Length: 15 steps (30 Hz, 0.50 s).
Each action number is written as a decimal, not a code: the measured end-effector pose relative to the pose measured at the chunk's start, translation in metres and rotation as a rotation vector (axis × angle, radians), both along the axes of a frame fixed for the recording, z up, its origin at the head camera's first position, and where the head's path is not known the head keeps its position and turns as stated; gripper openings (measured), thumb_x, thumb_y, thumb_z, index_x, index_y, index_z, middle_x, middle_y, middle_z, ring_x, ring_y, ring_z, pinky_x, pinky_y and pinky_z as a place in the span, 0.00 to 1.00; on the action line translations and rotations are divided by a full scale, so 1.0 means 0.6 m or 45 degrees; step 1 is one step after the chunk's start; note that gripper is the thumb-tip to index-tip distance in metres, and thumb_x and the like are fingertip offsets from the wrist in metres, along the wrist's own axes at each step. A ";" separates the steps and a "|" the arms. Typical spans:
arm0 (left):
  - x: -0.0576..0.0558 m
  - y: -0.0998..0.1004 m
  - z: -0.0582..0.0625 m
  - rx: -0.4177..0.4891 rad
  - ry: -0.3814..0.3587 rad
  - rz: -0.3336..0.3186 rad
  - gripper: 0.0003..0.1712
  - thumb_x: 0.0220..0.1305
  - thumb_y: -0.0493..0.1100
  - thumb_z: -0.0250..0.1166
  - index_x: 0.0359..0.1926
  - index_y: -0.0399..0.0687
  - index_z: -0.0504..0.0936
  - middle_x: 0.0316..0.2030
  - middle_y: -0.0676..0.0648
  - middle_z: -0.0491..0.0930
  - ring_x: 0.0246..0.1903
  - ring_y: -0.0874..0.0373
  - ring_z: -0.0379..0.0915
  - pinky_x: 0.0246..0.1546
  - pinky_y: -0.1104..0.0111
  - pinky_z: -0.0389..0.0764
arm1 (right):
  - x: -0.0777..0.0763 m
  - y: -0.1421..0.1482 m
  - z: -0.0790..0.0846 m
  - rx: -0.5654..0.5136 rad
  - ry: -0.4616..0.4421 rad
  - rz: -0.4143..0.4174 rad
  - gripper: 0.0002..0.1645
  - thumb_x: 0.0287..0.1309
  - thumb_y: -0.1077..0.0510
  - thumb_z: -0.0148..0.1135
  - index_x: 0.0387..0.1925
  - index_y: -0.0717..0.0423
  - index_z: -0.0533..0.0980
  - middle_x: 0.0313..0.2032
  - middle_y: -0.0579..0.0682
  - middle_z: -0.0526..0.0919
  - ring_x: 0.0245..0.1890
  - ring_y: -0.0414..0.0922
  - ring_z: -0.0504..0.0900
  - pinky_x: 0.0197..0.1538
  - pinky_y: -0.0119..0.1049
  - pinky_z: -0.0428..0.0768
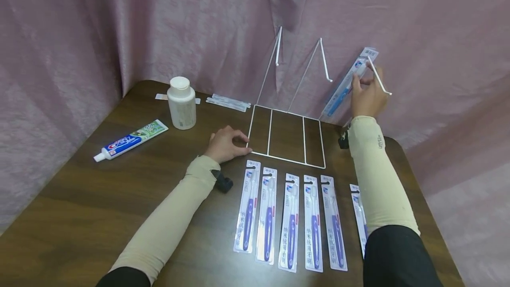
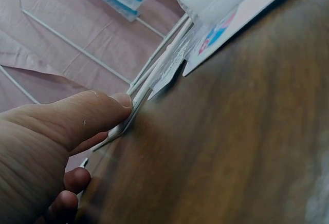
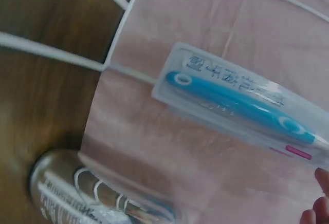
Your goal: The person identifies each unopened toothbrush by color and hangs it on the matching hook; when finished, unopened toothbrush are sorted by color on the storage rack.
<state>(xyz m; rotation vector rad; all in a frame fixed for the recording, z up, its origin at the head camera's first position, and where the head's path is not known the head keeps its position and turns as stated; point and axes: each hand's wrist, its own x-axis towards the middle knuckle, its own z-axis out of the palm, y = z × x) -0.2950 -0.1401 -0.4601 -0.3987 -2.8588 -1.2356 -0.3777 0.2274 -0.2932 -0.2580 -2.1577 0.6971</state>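
The blue toothbrush pack [image 1: 345, 88] hangs aslant above the back right corner of the white wire rack [image 1: 287, 159], its upper end beside the rightmost hook [image 1: 376, 75]; the right hand [image 1: 368, 96] pinches it near that end, thumb against the edge (whether the slot sits on the hook I cannot tell, as the fingers hide it). The left hand [image 1: 227, 145] pinches the rack's frame near its front left corner, thumb against the wire; the left wrist view seems to show a second blue pack layered with the first.

The pack should handle as light and fairly stiff, with a smooth clear cover that may slip under dry fingertips; the cover could dent if squeezed hard, so the side edges just below the top look the best hold, leaving the slot free. The rack's wire looks thin and the frame light; it may skid or tip under a push, so a steady hold low on the base suits it.

Five purple toothbrush packs [image 1: 292, 223] lie in a row on the tabletop [image 1: 79, 220] before the rack; another pack [image 1: 360, 216] lies partly under the right forearm; a toothpaste tube [image 1: 131, 140] and a white bottle [image 1: 182, 107] stand apart to the left, the tube lying flat, the bottle upright.
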 end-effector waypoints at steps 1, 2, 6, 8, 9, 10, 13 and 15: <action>-0.001 0.001 0.000 0.002 -0.001 -0.001 0.20 0.56 0.59 0.80 0.47 0.59 0.90 0.49 0.48 0.81 0.53 0.50 0.74 0.61 0.45 0.61 | 0.001 0.001 0.002 -0.008 -0.002 0.002 0.23 0.69 0.45 0.68 0.63 0.39 0.79 0.43 0.48 0.92 0.49 0.54 0.88 0.53 0.51 0.79; -0.001 0.002 -0.001 0.002 -0.001 -0.001 0.20 0.56 0.59 0.80 0.47 0.60 0.90 0.49 0.48 0.80 0.52 0.50 0.74 0.60 0.45 0.61 | 0.003 0.002 0.004 -0.018 -0.002 0.014 0.24 0.67 0.46 0.70 0.63 0.39 0.79 0.43 0.48 0.92 0.49 0.54 0.89 0.54 0.50 0.79; -0.007 -0.007 -0.006 -0.008 -0.006 0.019 0.20 0.56 0.60 0.80 0.47 0.61 0.90 0.48 0.48 0.79 0.51 0.51 0.74 0.59 0.46 0.60 | 0.026 0.010 0.015 -0.107 -0.014 0.086 0.27 0.60 0.50 0.73 0.62 0.34 0.80 0.46 0.50 0.92 0.51 0.49 0.88 0.57 0.45 0.79; -0.010 -0.017 -0.007 -0.013 -0.008 0.026 0.20 0.56 0.60 0.80 0.47 0.61 0.90 0.48 0.48 0.78 0.52 0.50 0.74 0.59 0.46 0.60 | 0.047 0.023 0.017 -0.175 -0.028 0.150 0.26 0.60 0.50 0.72 0.61 0.34 0.81 0.46 0.48 0.91 0.44 0.42 0.88 0.52 0.37 0.80; -0.011 -0.022 -0.007 -0.014 -0.008 0.029 0.21 0.56 0.60 0.80 0.47 0.61 0.90 0.48 0.48 0.78 0.52 0.50 0.73 0.59 0.46 0.60 | 0.059 0.032 0.016 -0.207 -0.042 0.197 0.25 0.61 0.51 0.71 0.60 0.35 0.81 0.44 0.45 0.91 0.42 0.39 0.87 0.49 0.33 0.79; -0.011 -0.029 -0.006 -0.013 -0.007 0.031 0.21 0.56 0.60 0.80 0.48 0.60 0.90 0.48 0.47 0.78 0.52 0.49 0.73 0.59 0.46 0.60 | 0.072 0.044 0.013 -0.248 -0.064 0.271 0.23 0.63 0.52 0.71 0.60 0.38 0.82 0.42 0.42 0.90 0.39 0.36 0.86 0.45 0.31 0.79; -0.009 -0.052 0.000 -0.014 -0.002 0.043 0.21 0.57 0.60 0.80 0.48 0.59 0.90 0.49 0.47 0.78 0.53 0.48 0.73 0.59 0.46 0.60 | 0.117 0.090 -0.011 -0.416 -0.230 0.618 0.18 0.70 0.56 0.68 0.59 0.50 0.83 0.39 0.37 0.89 0.30 0.31 0.81 0.34 0.25 0.78; -0.009 -0.065 0.001 -0.017 0.009 0.054 0.21 0.57 0.60 0.80 0.48 0.59 0.90 0.49 0.46 0.78 0.53 0.48 0.73 0.59 0.46 0.60 | 0.151 0.127 -0.035 -0.544 -0.400 0.851 0.16 0.73 0.59 0.65 0.59 0.53 0.82 0.39 0.37 0.89 0.28 0.34 0.82 0.32 0.26 0.80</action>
